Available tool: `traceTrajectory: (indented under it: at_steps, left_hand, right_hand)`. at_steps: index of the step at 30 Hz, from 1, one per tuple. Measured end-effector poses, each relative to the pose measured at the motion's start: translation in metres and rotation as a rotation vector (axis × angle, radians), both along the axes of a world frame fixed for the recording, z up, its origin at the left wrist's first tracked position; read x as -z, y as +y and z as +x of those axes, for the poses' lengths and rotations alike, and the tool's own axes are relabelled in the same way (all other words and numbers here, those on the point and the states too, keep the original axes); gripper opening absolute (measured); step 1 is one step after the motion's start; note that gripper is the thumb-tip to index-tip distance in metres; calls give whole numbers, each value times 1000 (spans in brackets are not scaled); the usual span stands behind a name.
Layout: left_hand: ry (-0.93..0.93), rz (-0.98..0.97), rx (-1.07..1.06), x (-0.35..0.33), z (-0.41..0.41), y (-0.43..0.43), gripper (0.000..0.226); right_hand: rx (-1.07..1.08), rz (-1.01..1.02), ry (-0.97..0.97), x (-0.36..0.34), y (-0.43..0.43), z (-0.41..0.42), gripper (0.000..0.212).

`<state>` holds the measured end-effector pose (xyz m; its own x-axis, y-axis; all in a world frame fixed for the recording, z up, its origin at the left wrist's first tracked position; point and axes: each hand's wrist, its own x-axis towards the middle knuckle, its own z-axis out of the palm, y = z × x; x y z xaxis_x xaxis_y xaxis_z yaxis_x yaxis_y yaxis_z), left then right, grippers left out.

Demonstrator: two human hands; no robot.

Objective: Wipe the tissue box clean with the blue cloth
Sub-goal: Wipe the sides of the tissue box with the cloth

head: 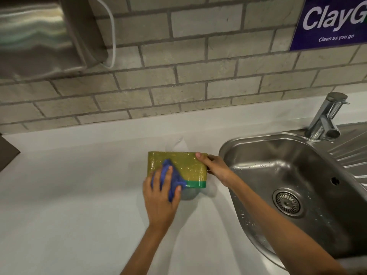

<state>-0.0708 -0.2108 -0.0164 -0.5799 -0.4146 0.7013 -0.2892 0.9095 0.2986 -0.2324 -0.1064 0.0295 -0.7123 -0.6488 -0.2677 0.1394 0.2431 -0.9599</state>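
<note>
A glittery gold tissue box [188, 167] with a green band along its lower edge stands on the white counter [69, 195], just left of the sink. A white tissue tip shows behind its top. My left hand [160, 197] presses a bunched blue cloth [172, 179] flat against the box's near face, at its lower left. My right hand [215, 168] grips the box's right end, thumb on the top corner, fingers hidden behind it.
A steel sink [297, 183] with a drain and a chrome tap [327, 116] lies to the right. A grey brick wall rises behind the counter. A steel dispenser [39, 36] hangs top left, a blue sign [333, 22] top right.
</note>
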Motion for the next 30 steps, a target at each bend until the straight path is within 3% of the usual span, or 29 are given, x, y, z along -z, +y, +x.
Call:
traceTrajectory:
  at_steps: [4,9,13,15,18,20,23,24,30]
  left_hand:
    - [89,336,-169,-28,-14,-16,56]
    - [-69,231,-210,-39,-41,22,53]
    - [-191,114,-129,-32,-48,49,54]
    - [-170,69,-88,-29,-45,44,53]
    - [-63,163,-87,-27,-38,36,51]
    - [14,277,-91,-32,-34,35,57]
    - [151,450,-91,-34,-25,35,59]
    - [190,521,-98,-32,-21,33,59]
    - [354,1031,-128,-28,8,23,68]
  right_hand:
    - [-13,10,-1,2,0,-1,91]
    - [-1,-28,1,4,0,2,75]
    - [-24,-17,41,6,2,5,92]
    - [-18,-22,32,5,4,9,93]
    - [33,-94,-1,7,5,19,91]
    - [64,-148,11,10,4,30,78]
    - [53,-255,119,15,4,51,26]
    - [45,-283,134,15,3,60,20]
    - [-48,-205,340,29,2,103,82]
